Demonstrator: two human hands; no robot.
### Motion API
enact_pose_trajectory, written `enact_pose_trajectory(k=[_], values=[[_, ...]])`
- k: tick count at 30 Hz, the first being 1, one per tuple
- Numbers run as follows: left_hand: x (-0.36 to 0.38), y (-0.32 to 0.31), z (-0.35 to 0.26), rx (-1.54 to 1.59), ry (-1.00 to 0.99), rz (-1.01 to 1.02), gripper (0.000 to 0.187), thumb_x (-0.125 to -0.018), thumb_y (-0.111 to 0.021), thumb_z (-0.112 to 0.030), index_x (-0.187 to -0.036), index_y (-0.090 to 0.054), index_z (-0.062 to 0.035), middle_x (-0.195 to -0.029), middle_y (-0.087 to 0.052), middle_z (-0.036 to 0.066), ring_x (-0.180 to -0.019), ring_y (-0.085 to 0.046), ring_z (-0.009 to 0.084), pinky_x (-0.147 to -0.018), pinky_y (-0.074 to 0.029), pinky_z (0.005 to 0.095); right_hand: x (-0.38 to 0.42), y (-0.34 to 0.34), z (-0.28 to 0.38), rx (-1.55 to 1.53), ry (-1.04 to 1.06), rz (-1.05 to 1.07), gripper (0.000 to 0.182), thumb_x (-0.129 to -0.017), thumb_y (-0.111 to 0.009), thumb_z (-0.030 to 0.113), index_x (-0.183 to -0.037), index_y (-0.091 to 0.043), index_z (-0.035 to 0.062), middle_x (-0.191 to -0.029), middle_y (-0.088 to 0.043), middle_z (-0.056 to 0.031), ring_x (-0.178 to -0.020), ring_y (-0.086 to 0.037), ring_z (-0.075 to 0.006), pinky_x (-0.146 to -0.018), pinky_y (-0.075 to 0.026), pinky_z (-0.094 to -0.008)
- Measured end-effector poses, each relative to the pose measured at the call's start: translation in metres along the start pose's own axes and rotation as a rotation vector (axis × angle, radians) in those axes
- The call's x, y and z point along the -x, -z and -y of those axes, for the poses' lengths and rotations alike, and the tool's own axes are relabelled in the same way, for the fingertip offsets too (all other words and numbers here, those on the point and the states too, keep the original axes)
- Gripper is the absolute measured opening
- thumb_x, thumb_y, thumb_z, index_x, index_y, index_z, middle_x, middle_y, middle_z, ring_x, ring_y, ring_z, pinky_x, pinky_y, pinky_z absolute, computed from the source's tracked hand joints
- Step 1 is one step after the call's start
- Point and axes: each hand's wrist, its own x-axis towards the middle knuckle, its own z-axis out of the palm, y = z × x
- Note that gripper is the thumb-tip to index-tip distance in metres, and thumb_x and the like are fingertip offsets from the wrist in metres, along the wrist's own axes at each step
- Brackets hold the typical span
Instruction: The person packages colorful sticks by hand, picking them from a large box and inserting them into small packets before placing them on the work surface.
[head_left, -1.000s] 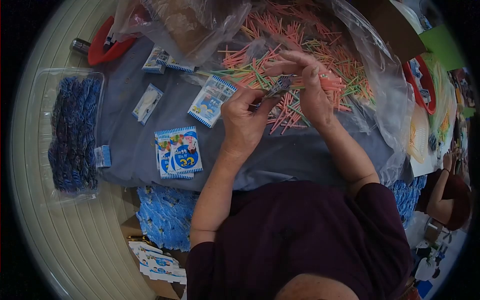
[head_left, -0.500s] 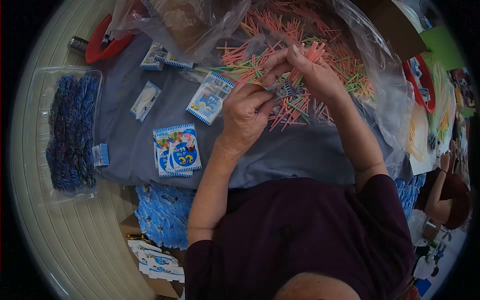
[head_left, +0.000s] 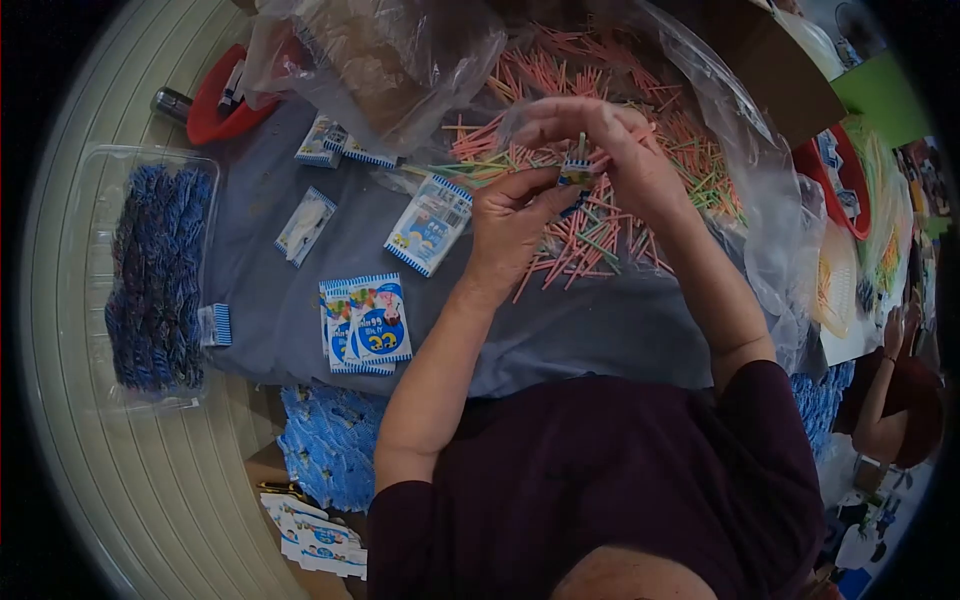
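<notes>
- At the far left of the frame, a clear plastic tray (head_left: 60, 200) holds a heap of dark blue and purple pieces; too fine to tell what they are.
- Upper left, a red bowl (head_left: 215, 115) sits at the edge of the grey cloth (head_left: 600, 330), with a small metal cylinder just beside it.
- Left of centre on the cloth lie printed blue-and-white packets: a small stack (head_left: 365, 325) near the lower edge, one flat packet (head_left: 430, 225) above it, others toward the upper left.
- Lower left, below the cloth, a pile of flat blue packets (head_left: 330, 445) lies in a box.
- Centre, the left hand (head_left: 510, 225) is closed in a pinch, thumb and forefinger gripping a small packet (head_left: 576, 175) held upright in the air.
- Just right of it, the right hand (head_left: 610, 150) curls over the packet's top, fingertips closed on a thin stick (head_left: 581, 146) poking out of the opening.
- Behind the hands, upper centre to right, a heap of pink, orange and green sticks (head_left: 690, 160) lies on clear plastic sheet.
- The step in hand looks like filling the packet with sticks; the next move likely calls for pushing the stick fully in while the left hand keeps the mouth open.
- At the far right, another person's arm (head_left: 890, 385) shows at the frame edge.
</notes>
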Motion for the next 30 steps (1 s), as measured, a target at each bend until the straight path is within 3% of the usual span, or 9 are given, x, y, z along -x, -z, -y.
enact_pose_trajectory(k=[4,6,10,14,18,22,24,26,30], values=[[-0.015,-0.005,0.001,0.055,0.019,0.065,0.020,-0.088,-0.070,0.003,-0.108,-0.071,0.0036,-0.100,-0.072,0.007,-0.089,-0.066,0.0092,-0.082,-0.055,0.0215,0.001,0.004,0.009,-0.123,-0.063,-0.153,0.058,-0.101,-0.045,0.050,-0.123,-0.065,0.0001,-0.105,-0.071,-0.0107,-0.103,-0.065,-0.0189,-0.092,-0.049,-0.0340],[-0.020,-0.004,0.006,-0.058,-0.024,0.096,0.020,-0.088,-0.070,0.002,-0.108,-0.071,0.0034,-0.101,-0.072,0.006,-0.089,-0.066,0.0090,-0.082,-0.055,0.0215,0.004,0.013,0.006,0.249,-0.141,0.096,0.059,-0.101,-0.044,0.051,-0.122,-0.066,0.0007,-0.106,-0.070,-0.0107,-0.102,-0.064,-0.0190,-0.092,-0.049,-0.0337],[-0.016,-0.006,0.009,-0.103,0.012,0.060,0.019,-0.089,-0.069,0.002,-0.107,-0.071,0.0025,-0.100,-0.072,0.005,-0.088,-0.065,0.0079,-0.079,-0.054,0.0213,0.001,0.035,-0.005,0.244,-0.150,0.076,0.063,-0.100,-0.042,0.057,-0.125,-0.065,0.0042,-0.111,-0.068,-0.0087,-0.109,-0.060,-0.0184,-0.096,-0.045,-0.0351],[-0.016,-0.001,0.006,-0.176,0.002,-0.031,0.017,-0.089,-0.069,0.002,-0.106,-0.072,0.0019,-0.099,-0.072,0.004,-0.087,-0.065,0.0076,-0.079,-0.054,0.0215,0.005,0.032,0.000,0.263,0.161,-0.186,0.074,-0.096,-0.046,0.062,-0.148,-0.044,0.0090,-0.135,-0.057,-0.0112,-0.121,-0.056,-0.0232,-0.100,-0.044,-0.0398],[-0.010,0.011,0.009,-0.115,-0.078,0.003,0.017,-0.091,-0.067,0.001,-0.107,-0.072,0.0006,-0.097,-0.072,0.004,-0.086,-0.066,0.0082,-0.078,-0.054,0.0216,0.022,0.004,-0.010,0.685,0.037,0.262,0.069,-0.097,-0.053,0.050,-0.152,-0.035,0.0131,-0.142,-0.050,-0.0108,-0.137,-0.041,-0.0267,-0.111,-0.038,-0.0429],[0.009,0.006,0.000,-0.157,-0.086,-0.046,0.016,-0.093,-0.066,0.001,-0.108,-0.071,0.0004,-0.099,-0.071,0.004,-0.088,-0.065,0.0082,-0.077,-0.054,0.0219,0.017,0.012,0.005,0.201,0.152,-0.010,0.074,-0.095,-0.056,0.052,-0.155,-0.030,0.0174,-0.146,-0.046,-0.0137,-0.133,-0.044,-0.0305,-0.106,-0.041,-0.0439],[0.019,0.011,-0.003,-0.161,-0.132,-0.075,0.016,-0.093,-0.065,0.000,-0.108,-0.071,0.0009,-0.102,-0.070,0.004,-0.090,-0.064,0.0078,-0.077,-0.054,0.0223,0.022,0.003,0.006,0.157,0.232,-0.104,0.056,-0.094,-0.064,0.034,-0.142,-0.049,0.0113,-0.126,-0.061,-0.0157,-0.114,-0.058,-0.0265,-0.093,-0.050,-0.0384],[0.027,0.016,-0.008,-0.162,-0.177,-0.088,0.015,-0.093,-0.065,0.000,-0.108,-0.070,0.0013,-0.104,-0.069,0.005,-0.092,-0.063,0.0074,-0.078,-0.054,0.0227,0.036,-0.001,-0.001,0.479,0.019,0.155,0.033,-0.086,-0.073,0.014,-0.116,-0.065,0.0042,-0.094,-0.069,-0.0119,-0.087,-0.066,-0.0216,-0.076,-0.054,-0.0323],[0.054,0.017,-0.017,-0.494,-0.339,-0.076,0.021,-0.083,-0.073,0.001,-0.104,-0.071,0.0008,-0.101,-0.069,0.008,-0.090,-0.065,0.0157,-0.079,-0.053,0.0277,0.053,-0.024,-0.002,0.595,0.177,0.048,0.025,-0.077,-0.074,0.002,-0.100,-0.065,0.0010,-0.078,-0.066,-0.0112,-0.073,-0.067,-0.0249,-0.062,-0.053,-0.0330]])
